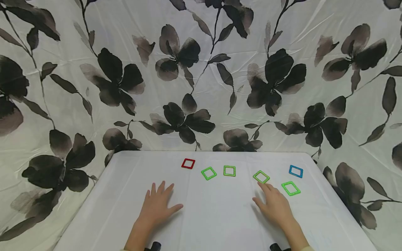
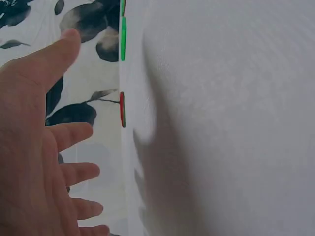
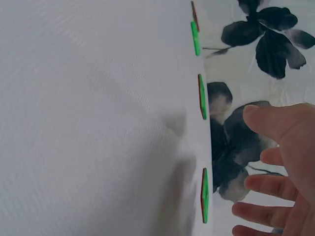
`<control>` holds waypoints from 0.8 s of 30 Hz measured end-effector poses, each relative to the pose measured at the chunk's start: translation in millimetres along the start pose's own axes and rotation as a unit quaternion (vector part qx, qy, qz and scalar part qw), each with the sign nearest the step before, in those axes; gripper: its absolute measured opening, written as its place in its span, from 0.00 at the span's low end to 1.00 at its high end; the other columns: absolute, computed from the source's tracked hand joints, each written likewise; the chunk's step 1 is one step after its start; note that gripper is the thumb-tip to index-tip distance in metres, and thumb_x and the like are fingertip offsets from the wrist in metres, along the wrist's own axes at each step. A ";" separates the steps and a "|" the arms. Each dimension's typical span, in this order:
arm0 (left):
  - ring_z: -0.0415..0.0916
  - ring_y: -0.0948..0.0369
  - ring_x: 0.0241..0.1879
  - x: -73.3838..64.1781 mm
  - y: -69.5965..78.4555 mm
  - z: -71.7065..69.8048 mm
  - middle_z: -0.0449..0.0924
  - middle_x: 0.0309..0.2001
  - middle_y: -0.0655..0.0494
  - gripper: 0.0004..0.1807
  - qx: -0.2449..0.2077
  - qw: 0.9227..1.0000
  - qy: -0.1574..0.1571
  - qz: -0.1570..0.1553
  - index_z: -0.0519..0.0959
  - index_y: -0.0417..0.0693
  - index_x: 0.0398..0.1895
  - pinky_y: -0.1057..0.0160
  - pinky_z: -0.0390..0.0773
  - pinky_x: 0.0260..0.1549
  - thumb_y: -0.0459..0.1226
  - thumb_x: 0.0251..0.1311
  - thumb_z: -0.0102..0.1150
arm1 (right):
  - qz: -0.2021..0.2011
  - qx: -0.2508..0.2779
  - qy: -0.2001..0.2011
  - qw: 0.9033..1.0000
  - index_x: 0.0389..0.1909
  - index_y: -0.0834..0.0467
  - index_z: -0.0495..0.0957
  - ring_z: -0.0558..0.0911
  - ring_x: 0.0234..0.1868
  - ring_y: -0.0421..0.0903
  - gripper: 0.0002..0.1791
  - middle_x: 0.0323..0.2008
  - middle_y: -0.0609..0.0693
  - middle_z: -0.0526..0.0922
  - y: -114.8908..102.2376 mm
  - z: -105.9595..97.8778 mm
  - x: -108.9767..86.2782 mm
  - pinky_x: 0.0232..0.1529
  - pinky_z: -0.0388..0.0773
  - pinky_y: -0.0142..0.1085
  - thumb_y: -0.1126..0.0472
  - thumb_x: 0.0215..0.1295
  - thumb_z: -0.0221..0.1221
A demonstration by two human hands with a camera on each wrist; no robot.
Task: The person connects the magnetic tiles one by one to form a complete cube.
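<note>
I hold my left grip (image 1: 158, 204) and right grip (image 1: 274, 205) spread, the right near a green frame (image 1: 265, 174); pinching opposite edges should suit.

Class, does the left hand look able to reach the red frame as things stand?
Probably yes: the left hand holds nothing, and only bare white tabletop shows between its fingers and the red frame.

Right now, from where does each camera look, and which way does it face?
Head: on the person's head, facing forward and down at the white table; left hand and right hand show.
Left wrist: on that wrist, looking across the table; left hand shows.
Right wrist: on that wrist, looking across the table; right hand shows.
The wrist views share table, floral cloth and green frames.
</note>
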State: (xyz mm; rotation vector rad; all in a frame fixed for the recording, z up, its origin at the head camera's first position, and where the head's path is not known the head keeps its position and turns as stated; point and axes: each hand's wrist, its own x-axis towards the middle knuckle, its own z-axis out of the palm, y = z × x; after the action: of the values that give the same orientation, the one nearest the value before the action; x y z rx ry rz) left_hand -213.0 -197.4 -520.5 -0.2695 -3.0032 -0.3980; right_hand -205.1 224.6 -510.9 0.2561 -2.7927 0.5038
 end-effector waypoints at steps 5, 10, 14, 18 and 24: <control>0.52 0.31 0.67 7.5 2.2 5.7 0.62 0.68 0.37 0.43 -0.032 0.999 -0.008 0.015 0.70 0.47 0.67 0.33 0.57 0.58 0.64 0.54 0.60 | 0.020 0.031 -0.005 0.999 0.60 0.58 0.75 0.78 0.52 0.60 0.30 0.54 0.59 0.79 -2.8 1.5 2.0 0.47 0.74 0.56 0.50 0.59 0.67; 0.62 0.40 0.64 14.2 7.8 10.2 0.69 0.64 0.40 0.37 -0.048 0.998 0.006 0.032 0.74 0.46 0.63 0.39 0.62 0.58 0.57 0.54 0.65 | 0.023 0.050 -0.007 0.998 0.59 0.57 0.76 0.78 0.53 0.58 0.28 0.54 0.57 0.80 -3.6 4.0 4.3 0.49 0.73 0.55 0.51 0.60 0.67; 0.69 0.45 0.59 21.1 13.3 13.4 0.73 0.59 0.44 0.33 -0.067 0.997 0.027 0.026 0.76 0.47 0.60 0.42 0.66 0.55 0.54 0.54 0.67 | 0.020 0.068 -0.009 0.997 0.58 0.57 0.77 0.79 0.53 0.56 0.27 0.51 0.55 0.81 -6.3 3.7 5.9 0.50 0.73 0.54 0.52 0.60 0.67; 0.72 0.48 0.56 30.2 17.3 19.5 0.76 0.56 0.48 0.30 -0.096 0.994 0.049 0.017 0.78 0.47 0.58 0.44 0.69 0.53 0.51 0.53 0.69 | 0.013 0.083 -0.014 0.996 0.57 0.57 0.77 0.80 0.51 0.55 0.25 0.51 0.55 0.81 -9.9 2.7 7.8 0.49 0.74 0.52 0.53 0.60 0.67; 0.73 0.48 0.55 44.6 26.4 28.2 0.77 0.53 0.48 0.29 -0.161 0.985 0.060 0.000 0.79 0.44 0.56 0.48 0.70 0.54 0.48 0.53 0.70 | -0.008 0.111 -0.012 0.994 0.56 0.59 0.78 0.81 0.48 0.54 0.24 0.52 0.55 0.81 -16.0 7.1 13.5 0.46 0.76 0.50 0.55 0.60 0.67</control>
State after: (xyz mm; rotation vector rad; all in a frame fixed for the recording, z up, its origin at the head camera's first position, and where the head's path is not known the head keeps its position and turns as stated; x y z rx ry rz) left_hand -253.8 -157.6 -535.6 -0.2600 -2.8098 -0.8675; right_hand -216.0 205.5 -508.0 0.3326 -2.7552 0.8141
